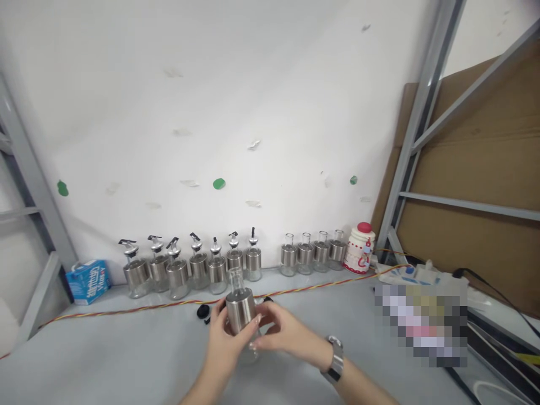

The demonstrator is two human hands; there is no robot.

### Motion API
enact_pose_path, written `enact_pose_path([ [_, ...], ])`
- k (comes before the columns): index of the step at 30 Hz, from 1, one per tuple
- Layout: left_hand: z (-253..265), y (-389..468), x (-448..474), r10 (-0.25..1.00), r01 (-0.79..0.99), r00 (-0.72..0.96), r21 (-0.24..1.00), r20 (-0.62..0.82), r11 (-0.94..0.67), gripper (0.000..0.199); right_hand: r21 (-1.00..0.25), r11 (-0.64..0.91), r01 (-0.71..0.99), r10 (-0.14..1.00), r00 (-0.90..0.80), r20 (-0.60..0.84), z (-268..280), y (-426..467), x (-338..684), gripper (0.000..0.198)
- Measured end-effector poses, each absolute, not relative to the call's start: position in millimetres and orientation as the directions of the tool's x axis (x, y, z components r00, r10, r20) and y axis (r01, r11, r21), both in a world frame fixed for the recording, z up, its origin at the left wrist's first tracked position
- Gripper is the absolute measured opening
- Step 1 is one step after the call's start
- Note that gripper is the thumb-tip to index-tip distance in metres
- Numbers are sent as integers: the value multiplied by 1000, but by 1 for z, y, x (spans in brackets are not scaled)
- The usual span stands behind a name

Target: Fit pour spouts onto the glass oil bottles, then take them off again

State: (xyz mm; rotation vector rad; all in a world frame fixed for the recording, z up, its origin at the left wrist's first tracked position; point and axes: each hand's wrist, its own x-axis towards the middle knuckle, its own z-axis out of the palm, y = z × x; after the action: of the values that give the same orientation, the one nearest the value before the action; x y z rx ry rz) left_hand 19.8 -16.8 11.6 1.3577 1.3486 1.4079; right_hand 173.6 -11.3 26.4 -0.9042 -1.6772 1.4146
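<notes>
A glass oil bottle (241,308) with a brushed-metal sleeve stands slightly tilted in front of me, its neck bare with no spout. My left hand (225,332) is wrapped round the left side of the sleeve, thumb across the front. On the other side, my right hand (282,331) closes on the bottle, fingers behind and thumb low near the glass base. Just behind my left hand lies a small black cap-like part (203,311) on the grey table (139,349). Another dark part (268,300) is mostly hidden behind my right hand.
Several bottles with pour spouts (177,273) line the wall at left; several spoutless bottles (306,254) stand right of them. A blue box (89,281), a white-and-red jar (360,247), a twisted cord (295,289) and a power strip (422,275) are around. Metal posts (422,112) frame the sides.
</notes>
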Motion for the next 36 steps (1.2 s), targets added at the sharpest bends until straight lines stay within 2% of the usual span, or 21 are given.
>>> enact_pose_path([
  [4, 10, -22, 23, 969, 258, -115, 948, 219, -184, 47, -988, 137, -71, 850, -503, 154, 13, -20, 158, 62],
  [7, 11, -20, 20, 969, 152, -144, 972, 203, -181, 42, -982, 136, -131, 873, -452, 182, 10, -17, 155, 61],
  [9, 11, -15, 14, 962, 23, -199, 982, 187, -186, 39, -977, 186, -107, 908, -360, 212, 11, -6, 160, 56],
  [11, 11, -8, 7, 959, -120, -217, 970, 180, -209, 40, -960, 281, 8, 941, -197, 274, 15, 13, 169, 49],
  [13, 10, -2, 3, 964, -242, -202, 945, 174, -221, 42, -901, 340, 269, 934, 19, 358, 17, 37, 180, 45],
  [15, 10, 1, 2, 972, -320, -183, 926, 146, -199, 44, -775, 299, 557, 902, 101, 420, 14, 63, 189, 41],
  [16, 11, 1, 3, 978, -345, -170, 922, 123, -176, 44, -753, 272, 599, 901, 116, 418, 11, 74, 193, 38],
  [22, 22, -9, 10, 996, -385, -87, 921, 24, -56, 47, -611, 117, 783, 914, 157, 375, -11, 112, 195, 41],
  [25, 23, -11, 12, 997, -349, -67, 936, 29, -51, 47, -485, 70, 872, 913, 140, 384, -14, 111, 191, 45],
  [30, 18, -10, 15, 993, -295, -72, 949, 92, -109, 43, -282, 49, 958, 921, 66, 384, -12, 109, 190, 41],
  [33, 17, -10, 15, 990, -267, -91, 955, 108, -129, 43, -232, 45, 972, 931, 44, 361, -10, 113, 191, 38],
  [36, 17, -11, 15, 987, -236, -97, 960, 129, -148, 39, -235, 49, 971, 932, 40, 360, -3, 116, 191, 36],
])
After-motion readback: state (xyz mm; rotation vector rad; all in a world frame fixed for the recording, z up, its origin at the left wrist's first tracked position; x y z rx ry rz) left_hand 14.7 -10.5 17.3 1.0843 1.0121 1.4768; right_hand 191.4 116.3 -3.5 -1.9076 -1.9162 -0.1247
